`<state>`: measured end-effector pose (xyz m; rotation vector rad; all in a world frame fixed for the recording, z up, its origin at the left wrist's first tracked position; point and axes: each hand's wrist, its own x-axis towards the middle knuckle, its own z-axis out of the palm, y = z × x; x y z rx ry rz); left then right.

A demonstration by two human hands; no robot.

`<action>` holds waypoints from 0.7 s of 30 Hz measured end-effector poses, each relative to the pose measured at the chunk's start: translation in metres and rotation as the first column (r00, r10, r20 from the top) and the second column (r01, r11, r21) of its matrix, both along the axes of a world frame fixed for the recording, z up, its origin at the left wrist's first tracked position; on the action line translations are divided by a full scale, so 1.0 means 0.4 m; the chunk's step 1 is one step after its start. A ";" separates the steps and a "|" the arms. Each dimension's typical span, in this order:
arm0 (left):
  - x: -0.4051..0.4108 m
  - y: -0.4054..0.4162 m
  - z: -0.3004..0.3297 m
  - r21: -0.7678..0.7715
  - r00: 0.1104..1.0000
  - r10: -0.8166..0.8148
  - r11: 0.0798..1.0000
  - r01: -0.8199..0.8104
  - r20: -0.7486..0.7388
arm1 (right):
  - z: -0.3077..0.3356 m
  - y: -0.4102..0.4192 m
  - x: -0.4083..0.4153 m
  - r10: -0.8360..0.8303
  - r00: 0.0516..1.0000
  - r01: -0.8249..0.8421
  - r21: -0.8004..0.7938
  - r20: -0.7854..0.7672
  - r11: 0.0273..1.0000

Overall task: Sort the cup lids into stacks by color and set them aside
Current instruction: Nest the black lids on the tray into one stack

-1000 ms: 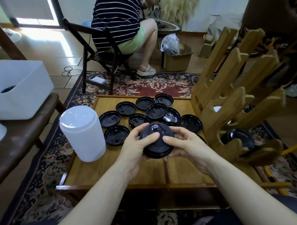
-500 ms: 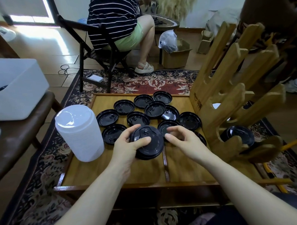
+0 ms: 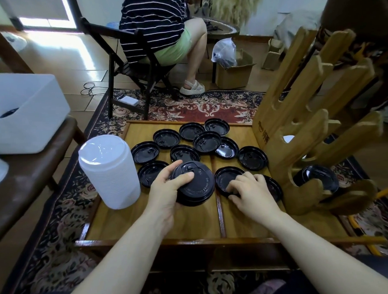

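Black plastic lid stack (image 3: 194, 184) stays gripped by left hand (image 3: 168, 192); right hand (image 3: 249, 187) has released it, now pinching loose black lid (image 3: 228, 181) at centre frame.

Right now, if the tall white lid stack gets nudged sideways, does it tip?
Probably. The tall white stack of plastic lids stands much higher than wide and leans slightly. It looks light, so it may slide on the glossy wooden tray first. Loose lids could shear apart.
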<state>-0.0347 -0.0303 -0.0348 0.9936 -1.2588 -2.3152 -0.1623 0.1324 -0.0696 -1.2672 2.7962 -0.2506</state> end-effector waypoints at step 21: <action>-0.014 0.009 0.000 0.049 0.999 0.035 0.998 -0.035 -0.003 | 0.175 -0.002 0.010 0.253 0.330 0.851 -0.403 0.909 0.338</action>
